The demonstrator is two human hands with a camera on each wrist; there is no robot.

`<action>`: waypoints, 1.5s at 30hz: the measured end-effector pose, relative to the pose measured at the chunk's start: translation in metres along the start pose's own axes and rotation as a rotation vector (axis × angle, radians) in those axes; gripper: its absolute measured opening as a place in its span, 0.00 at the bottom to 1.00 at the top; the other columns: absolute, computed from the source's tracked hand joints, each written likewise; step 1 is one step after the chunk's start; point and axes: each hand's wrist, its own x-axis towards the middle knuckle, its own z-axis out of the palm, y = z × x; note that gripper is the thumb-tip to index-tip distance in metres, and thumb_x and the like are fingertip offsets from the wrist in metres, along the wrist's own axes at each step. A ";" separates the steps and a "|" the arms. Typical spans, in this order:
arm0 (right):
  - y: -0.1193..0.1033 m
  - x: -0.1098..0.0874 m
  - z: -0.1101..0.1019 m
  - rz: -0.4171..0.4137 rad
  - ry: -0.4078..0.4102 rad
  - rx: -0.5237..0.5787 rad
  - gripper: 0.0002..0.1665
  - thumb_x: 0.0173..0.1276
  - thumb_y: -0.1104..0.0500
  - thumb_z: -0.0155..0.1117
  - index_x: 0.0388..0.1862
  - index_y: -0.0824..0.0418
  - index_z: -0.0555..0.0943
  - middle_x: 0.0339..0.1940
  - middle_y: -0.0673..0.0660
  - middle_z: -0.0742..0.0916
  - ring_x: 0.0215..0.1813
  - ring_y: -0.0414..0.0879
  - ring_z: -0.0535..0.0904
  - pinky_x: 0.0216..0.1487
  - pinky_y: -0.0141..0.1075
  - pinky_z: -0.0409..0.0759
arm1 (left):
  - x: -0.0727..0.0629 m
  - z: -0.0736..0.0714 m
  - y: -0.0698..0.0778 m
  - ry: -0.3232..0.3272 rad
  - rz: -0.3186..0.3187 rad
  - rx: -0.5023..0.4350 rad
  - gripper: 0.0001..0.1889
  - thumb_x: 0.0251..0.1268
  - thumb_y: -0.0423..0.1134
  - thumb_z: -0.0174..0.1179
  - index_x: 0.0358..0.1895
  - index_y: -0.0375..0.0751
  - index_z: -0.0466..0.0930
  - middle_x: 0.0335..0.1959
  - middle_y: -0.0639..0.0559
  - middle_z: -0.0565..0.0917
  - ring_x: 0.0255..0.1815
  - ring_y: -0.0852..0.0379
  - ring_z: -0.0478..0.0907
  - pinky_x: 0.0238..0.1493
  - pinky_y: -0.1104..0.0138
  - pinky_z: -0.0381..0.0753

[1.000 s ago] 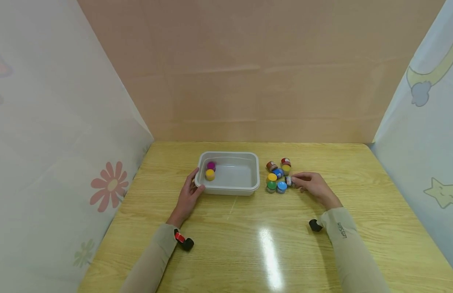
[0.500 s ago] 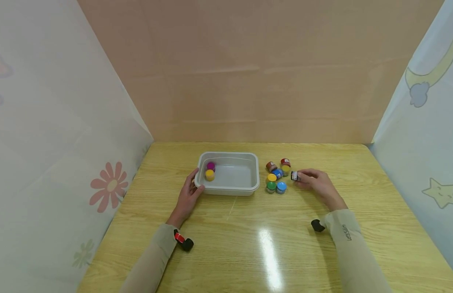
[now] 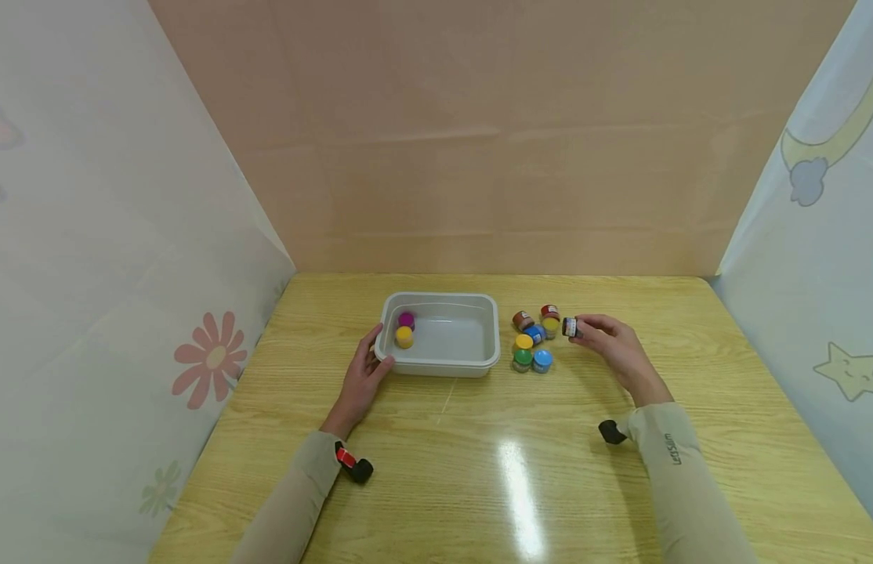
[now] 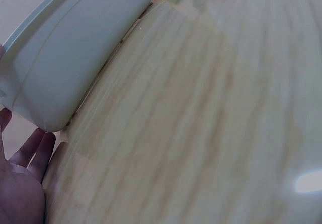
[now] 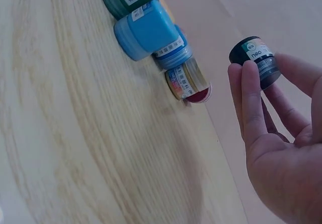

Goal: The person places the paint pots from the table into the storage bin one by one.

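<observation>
Since my left wrist feed crops most of the left hand [image 3: 356,377], I can't see every finger; thumb and fingers look spread against a corner of the pale grey rectangular plastic tub [image 3: 440,367]. Right hand [image 3: 616,354]'s pinching a small black round jar [image 3: 570,327], raised between the multicoloured round jars [image 3: 534,334] and the light wooden tabletop [image 3: 697,345]'s right edge.

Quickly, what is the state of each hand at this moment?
Left hand: open, touching the left end of the white tray.
Right hand: closed, holding a small dark jar above the table.
</observation>
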 end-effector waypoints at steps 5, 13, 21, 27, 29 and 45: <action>-0.002 -0.001 0.003 -0.013 -0.001 0.081 0.33 0.78 0.52 0.63 0.74 0.68 0.69 0.56 0.47 0.79 0.51 0.36 0.86 0.66 0.36 0.80 | 0.001 0.001 0.000 -0.010 -0.036 -0.010 0.36 0.81 0.36 0.55 0.85 0.57 0.50 0.86 0.51 0.52 0.81 0.40 0.61 0.78 0.44 0.61; -0.011 -0.001 0.012 -0.067 -0.050 0.146 0.36 0.78 0.54 0.63 0.74 0.74 0.64 0.57 0.49 0.80 0.52 0.36 0.86 0.62 0.29 0.81 | -0.006 0.004 0.023 -0.010 -0.024 -0.016 0.35 0.81 0.36 0.55 0.84 0.55 0.51 0.85 0.52 0.53 0.81 0.39 0.61 0.78 0.44 0.62; -0.020 0.001 0.029 -0.133 -0.099 0.133 0.31 0.80 0.57 0.60 0.72 0.75 0.67 0.58 0.50 0.81 0.53 0.37 0.85 0.60 0.28 0.82 | -0.006 0.005 0.029 -0.010 -0.034 -0.012 0.36 0.81 0.36 0.55 0.84 0.53 0.51 0.85 0.51 0.54 0.81 0.39 0.62 0.78 0.44 0.62; -0.027 0.005 0.047 -0.137 -0.115 0.070 0.30 0.81 0.55 0.60 0.72 0.72 0.69 0.59 0.51 0.77 0.53 0.37 0.86 0.62 0.28 0.81 | -0.007 0.004 0.028 -0.011 -0.031 -0.012 0.35 0.81 0.36 0.55 0.84 0.53 0.51 0.85 0.51 0.53 0.81 0.39 0.61 0.79 0.43 0.62; -0.029 0.007 0.054 -0.131 -0.120 0.045 0.31 0.80 0.54 0.60 0.73 0.71 0.69 0.60 0.51 0.77 0.53 0.37 0.86 0.63 0.30 0.81 | -0.007 0.004 0.028 -0.011 -0.029 -0.013 0.35 0.81 0.36 0.55 0.84 0.53 0.52 0.85 0.51 0.54 0.81 0.39 0.61 0.78 0.43 0.62; -0.049 0.026 0.116 -0.151 -0.201 0.023 0.28 0.79 0.58 0.63 0.71 0.71 0.72 0.58 0.52 0.80 0.51 0.41 0.88 0.65 0.38 0.81 | -0.004 0.000 0.017 -0.015 -0.040 -0.008 0.35 0.81 0.37 0.55 0.84 0.54 0.51 0.85 0.50 0.53 0.80 0.40 0.63 0.78 0.45 0.63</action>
